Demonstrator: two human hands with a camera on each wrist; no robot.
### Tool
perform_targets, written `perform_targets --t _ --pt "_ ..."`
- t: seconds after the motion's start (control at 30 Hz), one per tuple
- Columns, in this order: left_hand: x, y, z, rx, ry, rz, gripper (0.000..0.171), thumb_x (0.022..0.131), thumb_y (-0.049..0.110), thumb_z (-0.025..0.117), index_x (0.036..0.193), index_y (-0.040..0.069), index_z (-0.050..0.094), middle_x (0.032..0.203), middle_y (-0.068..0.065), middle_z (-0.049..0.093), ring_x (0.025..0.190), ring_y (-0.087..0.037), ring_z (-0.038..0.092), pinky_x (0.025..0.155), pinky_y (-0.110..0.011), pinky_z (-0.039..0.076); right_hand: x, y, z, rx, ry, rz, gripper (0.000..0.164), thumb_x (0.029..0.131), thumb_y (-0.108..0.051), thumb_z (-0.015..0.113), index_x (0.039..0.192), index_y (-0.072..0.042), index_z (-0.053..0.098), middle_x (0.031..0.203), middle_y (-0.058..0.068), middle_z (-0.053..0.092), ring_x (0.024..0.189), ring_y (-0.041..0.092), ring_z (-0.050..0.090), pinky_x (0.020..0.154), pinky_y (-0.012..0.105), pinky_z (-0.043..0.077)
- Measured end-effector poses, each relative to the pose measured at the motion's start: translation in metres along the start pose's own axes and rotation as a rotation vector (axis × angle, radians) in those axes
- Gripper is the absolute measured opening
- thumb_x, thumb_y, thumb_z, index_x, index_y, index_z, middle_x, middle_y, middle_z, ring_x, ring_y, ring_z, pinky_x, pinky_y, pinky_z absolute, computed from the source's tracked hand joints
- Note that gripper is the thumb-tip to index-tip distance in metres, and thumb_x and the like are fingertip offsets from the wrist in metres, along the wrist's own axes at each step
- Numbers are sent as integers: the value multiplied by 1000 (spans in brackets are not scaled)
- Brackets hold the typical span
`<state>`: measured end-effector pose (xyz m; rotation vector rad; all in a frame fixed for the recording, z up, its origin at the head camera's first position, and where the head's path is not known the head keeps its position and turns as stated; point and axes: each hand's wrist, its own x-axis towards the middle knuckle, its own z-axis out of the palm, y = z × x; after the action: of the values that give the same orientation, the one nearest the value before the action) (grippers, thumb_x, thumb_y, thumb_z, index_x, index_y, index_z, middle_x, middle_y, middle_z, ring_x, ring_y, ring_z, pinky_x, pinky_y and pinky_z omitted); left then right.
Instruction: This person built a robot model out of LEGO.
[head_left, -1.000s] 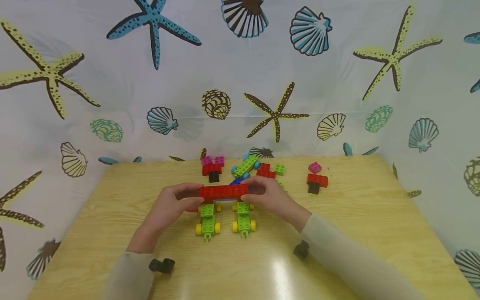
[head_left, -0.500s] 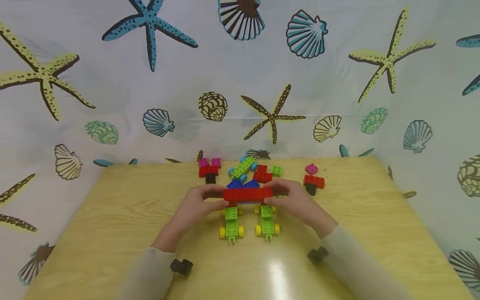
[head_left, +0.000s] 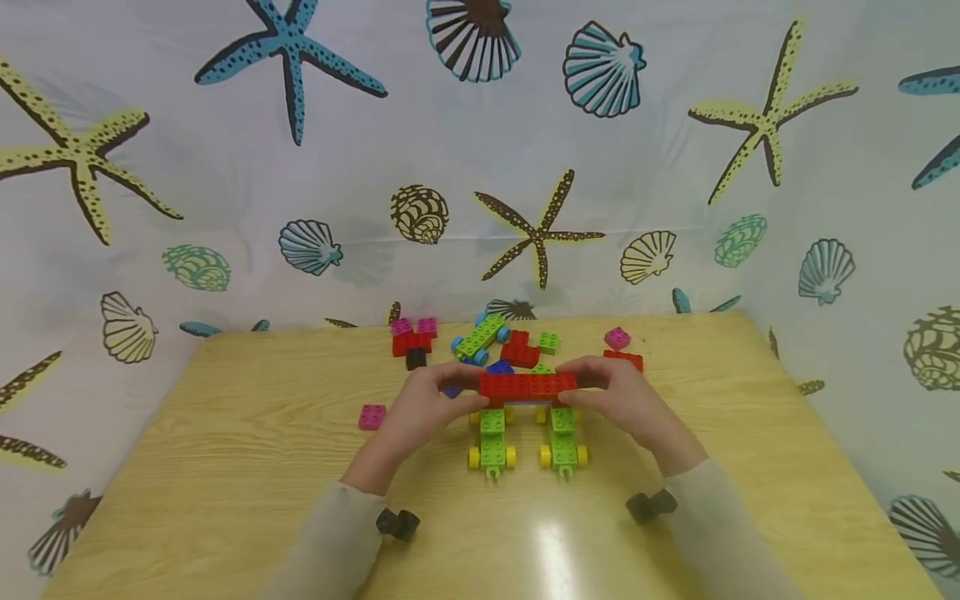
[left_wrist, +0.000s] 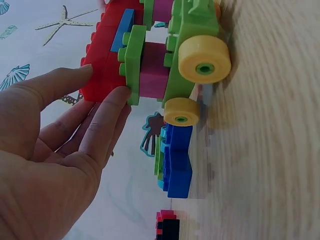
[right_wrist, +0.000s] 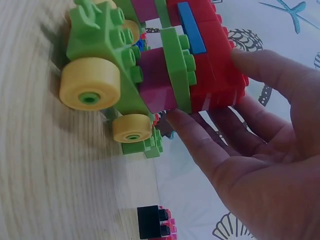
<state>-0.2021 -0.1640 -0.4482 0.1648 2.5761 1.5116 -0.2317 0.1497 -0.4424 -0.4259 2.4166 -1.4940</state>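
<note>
A toy-brick structure has a row of red bricks (head_left: pixel 517 387) on top, bridging two green wheeled bases (head_left: pixel 492 450) with yellow wheels (left_wrist: pixel 205 59). In the wrist views, a magenta brick (right_wrist: pixel 156 80) sits between green bricks, and a blue piece (right_wrist: pixel 191 27) lies beneath the red row. My left hand (head_left: pixel 427 412) grips the red row's left end, thumb on the near side and fingers around the far side. At the right end my right hand (head_left: pixel 630 404) holds it the same way. Whether the wheels touch the table cannot be told.
Behind the structure lie a green base with blue wheels (head_left: pixel 481 337), red bricks (head_left: pixel 519 350), a blue brick (left_wrist: pixel 178 172) and a small green brick (head_left: pixel 548 342). A magenta brick (head_left: pixel 372 417) is left of my left hand. Red, magenta and black bricks (head_left: pixel 416 358) stand at the back left.
Both hands have moved right together with the brick structure. The magenta brick at the left, mostly covered before, now shows. The head view has turned slightly to the right.
</note>
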Motion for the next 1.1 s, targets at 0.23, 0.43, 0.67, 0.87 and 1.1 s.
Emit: perform_targets --t 0.23,0.43,0.67,0.87,1.1 --pt "-1 -3 1 24 -10 4 38 102 28 85 138 19 78 139 -2 79 138 -32 67 118 -55 57 -3 1 -1 -25 -24 -8 37 104 -22 80 139 -11 77 143 12 77 133 34 70 115 49 61" --pt "-1 -4 1 -2 -14 3 38 102 28 85 138 19 77 140 -3 78 141 -36 65 119 -56 56 -3 2 -1 -6 -20 -5 39 104 -23 81 140 -9 76 143 13 77 129 33 70 112 45 63" --pt "-3 -5 0 -17 -12 -6 42 102 31 85 142 21 76 144 -3 76 144 -37 63 122 -57 55 -4 0 2 -3 -18 -2 40 105 -24 80 142 -9 75 143 13 76 128 32 70 112 46 62" --pt "-3 -7 -1 -17 -13 -10 41 102 31 84 142 21 77 143 -2 77 143 -33 64 121 -56 55 -4 0 4 -7 -16 11 41 104 -25 80 142 -11 75 144 13 75 131 34 69 113 46 62" --pt "-3 -7 -1 -19 -11 2 40 103 29 83 142 21 77 143 -2 77 143 -32 64 121 -56 56 -2 2 4 3 -16 9 40 105 -24 80 142 -12 75 144 12 76 130 33 69 114 47 62"
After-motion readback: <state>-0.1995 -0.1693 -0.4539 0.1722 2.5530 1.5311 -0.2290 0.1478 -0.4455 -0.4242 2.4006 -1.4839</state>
